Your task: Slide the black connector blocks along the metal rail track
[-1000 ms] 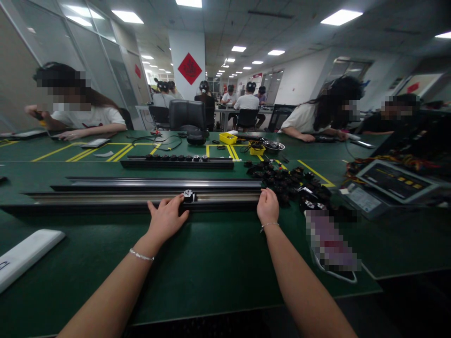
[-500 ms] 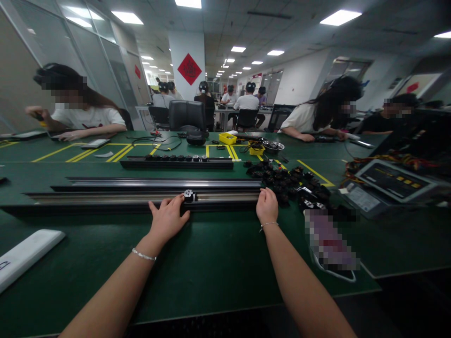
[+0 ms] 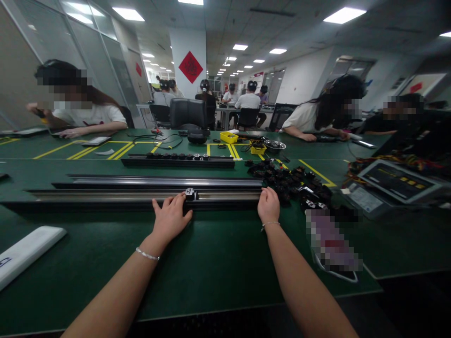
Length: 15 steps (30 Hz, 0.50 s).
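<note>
A long black track [image 3: 88, 206] with a shiny metal channel lies across the bench in front of me. On it sits a small black module with a whitish face [image 3: 190, 193]. My left hand [image 3: 172, 218] lies over the track's near edge, fingers spread, its fingertips touching the left side of the module. The fingers of my right hand [image 3: 269, 205] are curled around the track's right end; their tips are partly hidden. Close behind lies a second long track [image 3: 158, 182]. Farther back, a shorter track [image 3: 176, 164] carries a row of several small modules.
A heap of black modules [image 3: 289, 180] lies right of the tracks. Beyond it is a grey power-supply box [image 3: 391, 183] with coloured wires. A phone-like item [image 3: 331, 239] lies front right, a white slab [image 3: 31, 253] front left. Co-workers sit across the green bench [image 3: 218, 267].
The view has shifted slightly. Both hands keep the same places on the track, and the module stays beside my left fingertips.
</note>
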Each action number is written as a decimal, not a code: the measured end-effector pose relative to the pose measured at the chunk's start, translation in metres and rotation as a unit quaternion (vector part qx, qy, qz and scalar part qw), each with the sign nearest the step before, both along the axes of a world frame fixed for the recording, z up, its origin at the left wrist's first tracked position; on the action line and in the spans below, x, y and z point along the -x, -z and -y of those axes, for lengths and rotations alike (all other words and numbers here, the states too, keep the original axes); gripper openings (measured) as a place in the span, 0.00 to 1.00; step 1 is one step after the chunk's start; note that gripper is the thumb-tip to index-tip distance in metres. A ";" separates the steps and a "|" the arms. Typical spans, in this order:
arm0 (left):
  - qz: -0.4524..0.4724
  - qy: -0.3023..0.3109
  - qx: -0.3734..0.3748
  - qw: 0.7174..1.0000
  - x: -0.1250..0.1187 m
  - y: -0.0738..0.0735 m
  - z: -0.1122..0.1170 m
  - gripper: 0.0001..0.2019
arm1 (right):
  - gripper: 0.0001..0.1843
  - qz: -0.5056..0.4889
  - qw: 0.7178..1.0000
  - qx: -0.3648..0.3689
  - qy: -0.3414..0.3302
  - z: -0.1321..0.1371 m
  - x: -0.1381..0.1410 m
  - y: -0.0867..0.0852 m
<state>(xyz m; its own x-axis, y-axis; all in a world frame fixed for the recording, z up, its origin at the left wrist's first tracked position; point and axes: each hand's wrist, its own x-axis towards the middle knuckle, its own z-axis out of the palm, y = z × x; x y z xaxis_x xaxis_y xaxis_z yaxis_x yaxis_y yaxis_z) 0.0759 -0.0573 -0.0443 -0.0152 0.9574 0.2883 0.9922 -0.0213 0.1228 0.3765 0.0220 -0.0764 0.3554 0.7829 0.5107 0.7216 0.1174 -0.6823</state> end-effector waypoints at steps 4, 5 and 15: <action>0.009 0.001 -0.005 1.000 0.000 0.001 0.000 0.26 | 0.26 0.001 1.000 0.007 0.003 0.001 -0.001 -0.001; 0.010 0.002 -0.008 1.000 0.000 0.001 0.000 0.25 | 0.26 0.000 1.000 0.009 0.004 0.001 -0.001 -0.002; 0.006 -0.002 -0.020 1.000 -0.003 0.007 0.001 0.28 | 0.27 -0.003 1.000 0.013 -0.005 0.002 -0.001 -0.003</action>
<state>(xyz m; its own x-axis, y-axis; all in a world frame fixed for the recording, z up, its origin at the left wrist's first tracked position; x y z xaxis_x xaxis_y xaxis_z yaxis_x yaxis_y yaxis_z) 0.0789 -0.0588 -0.0515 -0.0231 0.9450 0.3263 0.9907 -0.0220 0.1339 0.3773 0.0197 -0.0736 0.3509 0.7996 0.4874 0.7168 0.1056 -0.6893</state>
